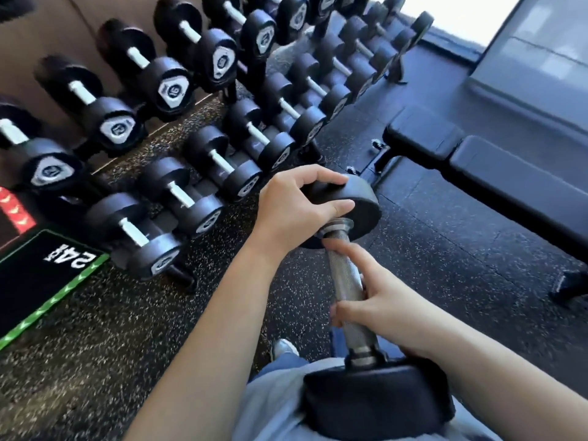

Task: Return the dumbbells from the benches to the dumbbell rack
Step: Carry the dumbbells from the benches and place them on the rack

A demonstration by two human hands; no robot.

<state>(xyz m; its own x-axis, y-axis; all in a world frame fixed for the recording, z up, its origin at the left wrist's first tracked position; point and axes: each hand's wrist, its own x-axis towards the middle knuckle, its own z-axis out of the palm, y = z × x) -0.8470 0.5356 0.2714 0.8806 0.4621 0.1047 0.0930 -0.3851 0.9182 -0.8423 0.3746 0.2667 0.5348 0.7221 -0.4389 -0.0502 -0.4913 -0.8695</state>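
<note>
The two-tier black metal dumbbell rack fills the upper left of the view, both tiers lined with black round-headed dumbbells on pale steel handles. A dark padded flat bench stands to the right of it on the speckled black rubber floor, its top bare where it shows.

Between rack and bench, a black rubber-headed dumbbell with a knurled steel handle is carried clear of both, its near head close against the person's body and its far head pointing toward the rack's lower tier. The left hand cups the far head, fingers curled over its rim and thumb along its face. The right hand lies on the handle with fingers loosely spread, not closed round it.

The step in hand looks like the carry to the rack. No empty cradle is plain to see among the lower-tier dumbbells, so the next move calls for finding the free slot, firming the right hand's hold on the handle, and lowering the dumbbell crosswise onto the rails.
</note>
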